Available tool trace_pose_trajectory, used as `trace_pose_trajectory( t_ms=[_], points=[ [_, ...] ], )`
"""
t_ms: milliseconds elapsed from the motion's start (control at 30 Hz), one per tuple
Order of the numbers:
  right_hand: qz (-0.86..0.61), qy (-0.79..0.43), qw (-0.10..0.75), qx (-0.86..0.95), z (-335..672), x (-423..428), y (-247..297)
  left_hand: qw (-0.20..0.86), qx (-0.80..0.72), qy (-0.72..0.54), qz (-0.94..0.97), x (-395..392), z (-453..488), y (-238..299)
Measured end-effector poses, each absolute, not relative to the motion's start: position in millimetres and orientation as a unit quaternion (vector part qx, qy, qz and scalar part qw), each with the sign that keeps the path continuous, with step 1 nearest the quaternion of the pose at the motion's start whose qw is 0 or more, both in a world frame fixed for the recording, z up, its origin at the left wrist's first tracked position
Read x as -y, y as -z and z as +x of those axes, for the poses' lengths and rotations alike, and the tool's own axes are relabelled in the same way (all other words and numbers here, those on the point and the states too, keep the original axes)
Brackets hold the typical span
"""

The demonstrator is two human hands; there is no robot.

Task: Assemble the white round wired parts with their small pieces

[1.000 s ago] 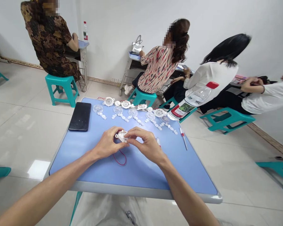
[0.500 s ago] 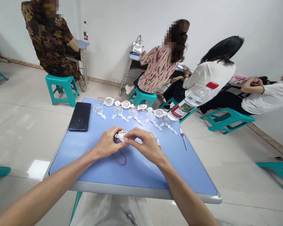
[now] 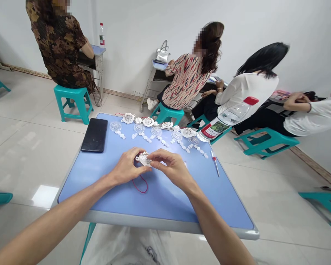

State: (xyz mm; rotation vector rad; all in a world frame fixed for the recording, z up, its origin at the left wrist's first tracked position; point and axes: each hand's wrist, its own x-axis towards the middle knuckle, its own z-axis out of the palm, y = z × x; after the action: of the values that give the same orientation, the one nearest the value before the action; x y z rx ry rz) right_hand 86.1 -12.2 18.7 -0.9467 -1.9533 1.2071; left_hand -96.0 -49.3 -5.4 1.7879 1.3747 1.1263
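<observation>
Above the middle of the blue desk [image 3: 105, 195], my left hand [image 3: 128, 167] is closed around a small white plastic piece [image 3: 143, 159] with a loop on its left side. My right hand [image 3: 169, 165] pinches at the piece's right side, thumb and fingers together. The fingertips hide part of the piece, and finer details are too small to make out. Below the hands a red cord [image 3: 140, 189] curves over the desktop; where it attaches is hidden. A screwdriver [image 3: 215, 162] with a clear and red handle lies to the right.
Several white round pieces [image 3: 128, 118], clear discs [image 3: 116, 127] and small linked white parts [image 3: 162, 140] line the desk's far side. A black phone [image 3: 94, 135] lies far left. A water bottle [image 3: 223, 123] stands far right. Several people sit on green stools [image 3: 73, 99] beyond.
My right hand's fingertips have shifted slightly to the right on the white piece, so more of it shows. The camera view has moved a little.
</observation>
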Motion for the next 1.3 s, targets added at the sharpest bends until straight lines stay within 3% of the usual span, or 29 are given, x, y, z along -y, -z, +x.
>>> trace_pose_trajectory(
  t_ms=[867, 1300],
  points=[
    [-0.351, -0.418, 0.32, 0.775, 85.5, 12.4, -20.4, 0.309, -0.514, -0.43, 0.675, 49.0, -94.9, 6.8],
    [-0.349, -0.309, 0.333, 0.82, 83.9, 17.1, -19.0, 0.3, -0.512, -0.432, 0.679, 49.2, -95.0, 6.1]
  ],
)
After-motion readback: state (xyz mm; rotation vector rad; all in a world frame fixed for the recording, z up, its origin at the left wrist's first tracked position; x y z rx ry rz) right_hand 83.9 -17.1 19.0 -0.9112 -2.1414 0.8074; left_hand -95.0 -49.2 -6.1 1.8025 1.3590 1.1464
